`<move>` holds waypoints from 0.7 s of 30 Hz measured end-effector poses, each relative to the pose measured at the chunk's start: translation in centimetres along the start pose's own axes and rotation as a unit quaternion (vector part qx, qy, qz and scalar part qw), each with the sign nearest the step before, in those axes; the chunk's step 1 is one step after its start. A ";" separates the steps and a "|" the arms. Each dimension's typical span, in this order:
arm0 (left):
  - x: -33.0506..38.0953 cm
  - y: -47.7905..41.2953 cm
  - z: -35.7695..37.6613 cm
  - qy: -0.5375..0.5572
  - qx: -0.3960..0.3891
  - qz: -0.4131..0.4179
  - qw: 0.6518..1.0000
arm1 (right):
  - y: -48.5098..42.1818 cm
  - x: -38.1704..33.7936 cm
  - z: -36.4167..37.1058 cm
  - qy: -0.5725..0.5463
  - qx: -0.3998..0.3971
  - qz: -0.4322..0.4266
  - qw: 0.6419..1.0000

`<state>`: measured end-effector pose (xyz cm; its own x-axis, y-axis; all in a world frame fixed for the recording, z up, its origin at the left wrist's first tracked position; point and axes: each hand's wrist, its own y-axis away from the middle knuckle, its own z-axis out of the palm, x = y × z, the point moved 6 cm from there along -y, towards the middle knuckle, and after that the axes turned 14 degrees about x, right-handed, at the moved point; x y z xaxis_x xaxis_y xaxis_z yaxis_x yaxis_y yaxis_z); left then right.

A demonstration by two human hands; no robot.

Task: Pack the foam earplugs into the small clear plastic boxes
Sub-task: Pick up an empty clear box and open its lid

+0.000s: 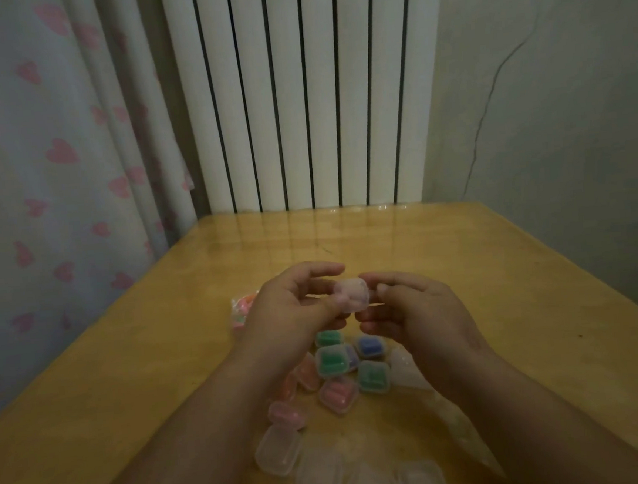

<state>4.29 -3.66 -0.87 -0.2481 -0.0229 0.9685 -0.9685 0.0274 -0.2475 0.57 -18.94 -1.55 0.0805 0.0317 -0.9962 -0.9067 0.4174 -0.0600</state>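
Observation:
Both hands hold one small clear plastic box (pixel 352 296) above the wooden table (pixel 128 374). My left hand (pixel 296 313) pinches its left side, and my right hand (pixel 420 310) grips its right side with curled fingers. What lies inside the box is too blurred to tell. Below the hands lie several closed boxes filled with green (pixel 333 360), blue (pixel 369 346) and pink earplugs (pixel 338 394). Closer to me sits a row of boxes with nothing in them (pixel 319 479). A clear bag of pink and orange loose earplugs (pixel 244 306) lies left of my left hand.
A white radiator (pixel 308 88) stands behind the table's far edge. A curtain with pink hearts (pixel 51 157) hangs at the left, and a plain wall is at the right. A crumpled clear plastic bag (pixel 409 369) lies under my right wrist.

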 end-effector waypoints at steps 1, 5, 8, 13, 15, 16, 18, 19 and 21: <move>0.1 0.0 0.0 -0.005 -0.001 0.005 1.000 | 0.1 0.0 0.1 0.024 -0.007 -0.017 1.000; 0.2 0.1 0.1 -0.040 0.004 0.048 0.998 | 0.1 0.2 0.1 0.100 -0.005 -0.053 0.994; 0.4 -0.3 -0.4 -0.093 0.051 0.097 0.990 | -0.6 -0.3 -0.8 0.162 0.034 -0.083 0.983; 0.3 -1.3 -2.8 -0.163 0.190 0.104 0.963 | -1.0 0.2 -1.3 0.260 0.033 -0.079 0.962; -0.1 -1.8 -3.7 -0.205 0.217 0.092 0.950 | -1.3 0.6 -1.3 0.312 0.044 -0.083 0.945; -0.3 -2.0 -4.0 -0.235 0.218 0.086 0.943 | -1.4 0.8 -1.3 0.337 0.050 -0.085 0.937; -0.7 -2.3 -4.2 -0.325 0.206 0.084 0.919 | -1.3 1.1 -1.2 0.374 0.046 -0.077 0.923; -0.8 -2.3 -4.2 -0.382 0.198 0.086 0.899 | -1.3 1.2 -1.0 0.386 0.043 -0.078 0.918; -1.0 -2.4 -4.2 -0.477 0.184 0.082 0.856 | -1.2 1.1 -0.8 0.394 0.047 -0.104 0.912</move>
<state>6.98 0.48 -1.10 -0.1157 -0.8583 0.4999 -0.8169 -0.2040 -0.5394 1.43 -20.18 -2.58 -0.1099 -0.7039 -0.7017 -0.8629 0.4179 -0.2841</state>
